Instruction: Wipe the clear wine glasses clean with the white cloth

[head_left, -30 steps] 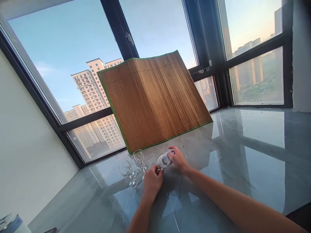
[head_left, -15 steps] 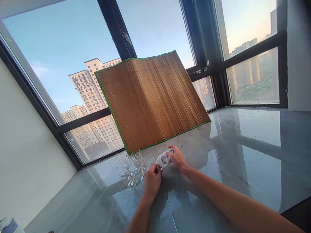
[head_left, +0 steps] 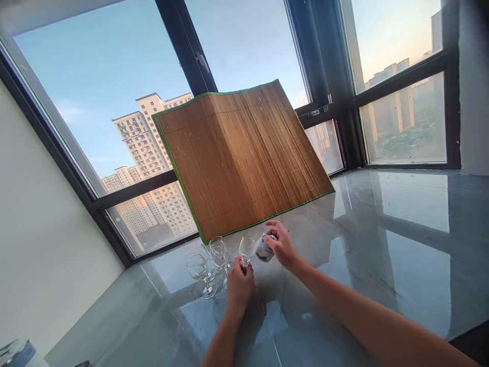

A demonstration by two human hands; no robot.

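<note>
My left hand [head_left: 239, 286] grips a clear wine glass [head_left: 246, 249] by its stem and holds it upright over the glossy grey counter [head_left: 382, 255]. Just right of the glass, my right hand [head_left: 281, 245] clutches a small balled-up grey cloth [head_left: 263, 250], apart from the bowl. Three more wine glasses [head_left: 208, 262] stand upright in a cluster on the counter, immediately left of the held glass.
A brown bamboo mat [head_left: 240, 155] with green edging leans against the window behind the glasses. Black window frames run along the counter's far edge. A white wall [head_left: 42, 244] borders the left side. A pale container [head_left: 17, 352] shows at the bottom-left corner.
The glass was lying tilted with the cloth pressed at its bowl; now it stands upright in my left hand, and my right hand has drawn the cloth out to the right.
</note>
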